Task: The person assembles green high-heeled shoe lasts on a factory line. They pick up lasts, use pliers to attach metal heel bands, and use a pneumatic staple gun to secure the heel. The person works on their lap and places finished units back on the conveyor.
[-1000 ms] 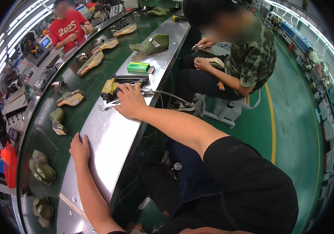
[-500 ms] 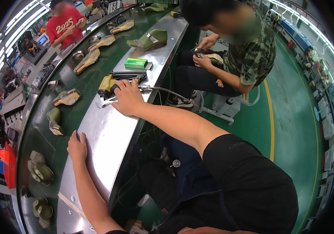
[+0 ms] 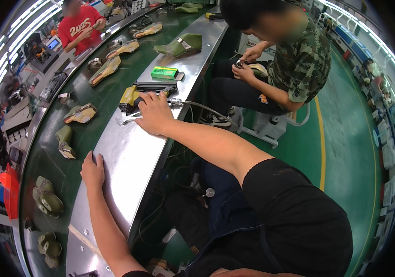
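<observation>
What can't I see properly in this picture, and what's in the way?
In the head view:
Yellow-and-black nail gun: grip covered by the right hand.
Silver hand tool: one end hidden under that hand.
Green box: walls hide any contents.
Shiny bit in the seated co-worker's hands: too small, fingers around it.

Between ten and eleven o'clock, pale numerals cross a red shirt [image 3: 81, 30]; at eleven, a green box [image 3: 164, 72] bears what seems lettering.

Tube lights [image 3: 30, 27] shine above a green floor [image 3: 345, 152] with a yellow line [image 3: 320, 143].
</observation>
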